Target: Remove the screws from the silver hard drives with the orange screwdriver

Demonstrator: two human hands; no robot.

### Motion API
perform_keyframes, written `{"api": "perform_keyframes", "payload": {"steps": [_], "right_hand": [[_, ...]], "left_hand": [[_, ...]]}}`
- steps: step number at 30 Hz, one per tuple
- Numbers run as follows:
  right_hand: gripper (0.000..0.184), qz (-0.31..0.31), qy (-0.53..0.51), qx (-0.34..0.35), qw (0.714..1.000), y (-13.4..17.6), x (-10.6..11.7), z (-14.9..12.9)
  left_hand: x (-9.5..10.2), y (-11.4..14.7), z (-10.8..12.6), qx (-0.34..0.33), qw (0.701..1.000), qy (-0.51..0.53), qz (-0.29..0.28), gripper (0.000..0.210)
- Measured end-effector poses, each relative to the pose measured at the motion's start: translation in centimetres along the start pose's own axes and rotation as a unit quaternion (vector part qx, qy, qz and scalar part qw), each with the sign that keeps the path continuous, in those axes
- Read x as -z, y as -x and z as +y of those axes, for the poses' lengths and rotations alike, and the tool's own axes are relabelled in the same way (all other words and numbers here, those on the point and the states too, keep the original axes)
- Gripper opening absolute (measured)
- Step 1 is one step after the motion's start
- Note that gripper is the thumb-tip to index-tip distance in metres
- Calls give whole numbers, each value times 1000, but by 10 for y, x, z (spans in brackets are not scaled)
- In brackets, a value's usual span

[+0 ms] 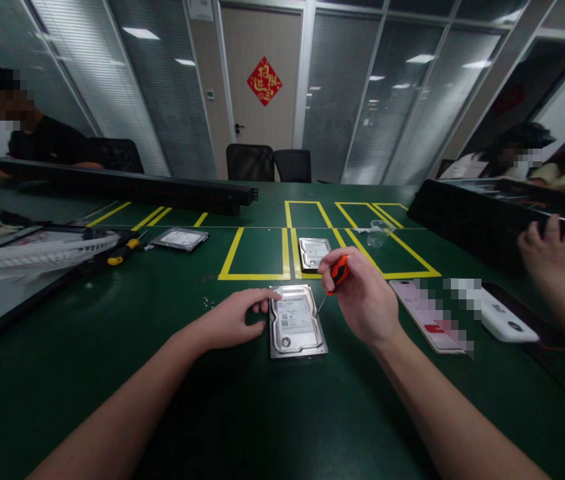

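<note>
A silver hard drive [298,327] lies label up on the green table in front of me. My left hand [235,320] steadies its left side, index fingertip on the upper left corner and thumb by the edge. Wrapped in my right hand [362,300] is an orange and black screwdriver [340,272]. Its thin shaft slants down to the drive's right edge; I cannot make out whether the tip sits in a screw. Just beyond, a second hard drive [312,253] lies within the yellow tape lines, partly behind my right fingers.
Left: another hard drive [180,239], a yellow and black screwdriver [123,252], a large framed panel [22,287] and a long black bar [162,190]. Right: a phone [425,313], a white device [507,317], a clear plastic cup [378,233], and another person's hand [555,247] on a black case [472,223].
</note>
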State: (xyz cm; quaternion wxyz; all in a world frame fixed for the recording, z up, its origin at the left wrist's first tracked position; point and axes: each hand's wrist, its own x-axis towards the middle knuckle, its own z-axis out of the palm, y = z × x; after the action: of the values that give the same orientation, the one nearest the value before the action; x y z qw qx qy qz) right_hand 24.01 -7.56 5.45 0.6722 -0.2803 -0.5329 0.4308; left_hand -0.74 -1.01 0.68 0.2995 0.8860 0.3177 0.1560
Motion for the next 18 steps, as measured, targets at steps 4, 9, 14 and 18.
{"api": "perform_keyframes", "payload": {"steps": [4,9,14,18], "right_hand": [[9,20,25,-8,999,1,-1,1],[12,17,1,-5,1000,0,-1,1],[24,13,17,-4,1000,0,0,0],[13,24,32,-12,999,1,-1,0]], "left_hand": [[0,0,0,1,1000,1,-2,55],[1,0,2,7,1000,1,-4,54],[1,0,3,9,1000,1,-3,54],[1,0,1,2,1000,1,-3,55]]}}
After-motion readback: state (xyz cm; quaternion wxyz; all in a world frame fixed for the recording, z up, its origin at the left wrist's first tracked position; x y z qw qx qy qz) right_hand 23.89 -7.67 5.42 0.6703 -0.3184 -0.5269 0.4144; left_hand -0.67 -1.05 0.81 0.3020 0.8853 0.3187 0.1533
